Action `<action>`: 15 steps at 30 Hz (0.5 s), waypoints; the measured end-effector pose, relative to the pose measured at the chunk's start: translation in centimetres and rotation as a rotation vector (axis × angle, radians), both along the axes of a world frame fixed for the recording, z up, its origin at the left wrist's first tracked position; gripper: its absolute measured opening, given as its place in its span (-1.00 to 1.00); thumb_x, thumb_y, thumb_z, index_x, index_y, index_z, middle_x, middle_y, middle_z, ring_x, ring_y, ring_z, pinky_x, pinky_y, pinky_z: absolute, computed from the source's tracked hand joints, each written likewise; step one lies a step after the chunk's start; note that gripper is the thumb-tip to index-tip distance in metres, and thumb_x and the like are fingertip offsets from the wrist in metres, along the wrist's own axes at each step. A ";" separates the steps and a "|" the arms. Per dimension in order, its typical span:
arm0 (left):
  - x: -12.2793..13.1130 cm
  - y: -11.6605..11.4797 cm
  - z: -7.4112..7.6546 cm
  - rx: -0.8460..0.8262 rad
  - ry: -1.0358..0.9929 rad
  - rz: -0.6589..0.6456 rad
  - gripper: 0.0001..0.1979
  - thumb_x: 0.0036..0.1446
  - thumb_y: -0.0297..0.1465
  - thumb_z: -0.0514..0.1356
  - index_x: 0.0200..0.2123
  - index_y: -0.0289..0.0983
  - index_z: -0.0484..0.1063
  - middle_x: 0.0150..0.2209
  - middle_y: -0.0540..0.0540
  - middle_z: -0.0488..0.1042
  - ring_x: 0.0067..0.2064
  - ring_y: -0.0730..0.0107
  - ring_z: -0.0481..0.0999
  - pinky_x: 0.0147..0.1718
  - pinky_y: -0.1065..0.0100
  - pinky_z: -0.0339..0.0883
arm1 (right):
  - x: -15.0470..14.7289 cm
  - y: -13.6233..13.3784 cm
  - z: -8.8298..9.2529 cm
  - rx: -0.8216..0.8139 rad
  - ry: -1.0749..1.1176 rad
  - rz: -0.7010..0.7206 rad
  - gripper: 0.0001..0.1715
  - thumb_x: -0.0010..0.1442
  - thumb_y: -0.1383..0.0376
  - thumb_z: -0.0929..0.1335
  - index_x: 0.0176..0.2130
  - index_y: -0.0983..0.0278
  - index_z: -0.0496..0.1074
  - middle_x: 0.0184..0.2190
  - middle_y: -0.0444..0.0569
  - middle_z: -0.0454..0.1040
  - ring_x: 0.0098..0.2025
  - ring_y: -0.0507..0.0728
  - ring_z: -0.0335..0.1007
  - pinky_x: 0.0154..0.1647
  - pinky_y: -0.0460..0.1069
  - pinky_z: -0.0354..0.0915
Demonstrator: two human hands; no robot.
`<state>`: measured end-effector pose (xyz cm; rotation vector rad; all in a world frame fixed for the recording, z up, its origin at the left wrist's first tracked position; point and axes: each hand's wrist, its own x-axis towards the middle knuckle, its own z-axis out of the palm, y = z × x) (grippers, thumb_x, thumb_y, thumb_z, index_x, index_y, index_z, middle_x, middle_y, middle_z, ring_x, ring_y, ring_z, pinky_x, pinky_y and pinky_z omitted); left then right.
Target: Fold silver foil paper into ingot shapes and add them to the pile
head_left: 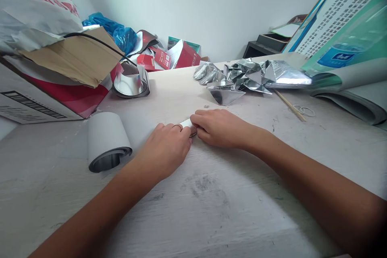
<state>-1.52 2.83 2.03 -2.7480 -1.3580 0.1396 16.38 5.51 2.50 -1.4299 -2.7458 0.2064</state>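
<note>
Near the middle of the table, both hands meet on a small white strip (pixel 186 123), seemingly folded and mostly covered by fingers. My left hand (pixel 167 147) is closed over its left end, a ring on one finger. From the other side, my right hand (pixel 220 128) pinches the right end. To the left of my left hand lies a roll of white sheet (pixel 109 137) with a silvery inside. Beyond my right hand are a folded silver triangle (pixel 226 96) and a heap of shiny folded silver pieces (pixel 250 73).
A wooden stick (pixel 290 107) and a white rubber band (pixel 304 111) lie at right, near rolled sheets (pixel 356 92). A second silvery roll (pixel 131 82) stands by a cardboard box (pixel 45 92) at left. Red paper scraps (pixel 163 58) and a blue plastic bag (pixel 117 34) sit behind.
</note>
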 end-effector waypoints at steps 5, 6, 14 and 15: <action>0.0 0.0 0.0 0.004 0.014 0.001 -0.79 0.38 -0.39 -0.05 -0.17 -0.22 0.37 -0.32 -0.06 0.48 -0.24 0.13 0.47 -0.33 0.17 0.13 | 0.1 0.1 -0.2 0.008 0.023 0.008 -0.80 0.24 0.30 0.17 -0.31 0.30 0.32 -0.27 -0.04 0.43 -0.38 0.01 0.12 -0.39 -0.04 -0.13; 0.0 0.0 0.0 0.003 0.014 0.002 -0.80 0.38 -0.39 -0.05 -0.17 -0.22 0.37 -0.32 -0.06 0.48 -0.24 0.13 0.47 -0.33 0.17 0.13 | 0.2 0.1 -0.2 0.009 0.027 0.008 -0.80 0.24 0.30 0.17 -0.31 0.30 0.32 -0.27 -0.04 0.43 -0.38 0.01 0.11 -0.39 -0.05 -0.13; 0.0 0.0 -0.1 0.015 0.013 -0.003 -0.79 0.38 -0.38 -0.06 -0.17 -0.21 0.36 -0.32 -0.06 0.48 -0.25 0.13 0.47 -0.33 0.17 0.13 | 0.2 0.1 -0.2 -0.003 0.030 0.003 -0.81 0.23 0.31 0.17 -0.32 0.29 0.32 -0.27 -0.04 0.43 -0.39 0.01 0.09 -0.38 -0.05 -0.13; 0.0 0.0 -0.1 0.016 0.012 -0.003 -0.79 0.38 -0.39 -0.06 -0.16 -0.21 0.37 -0.32 -0.06 0.48 -0.25 0.12 0.47 -0.33 0.17 0.14 | 0.2 0.1 -0.2 -0.004 0.029 0.003 -0.82 0.23 0.31 0.17 -0.32 0.29 0.32 -0.27 -0.04 0.43 -0.39 0.01 0.09 -0.38 -0.05 -0.13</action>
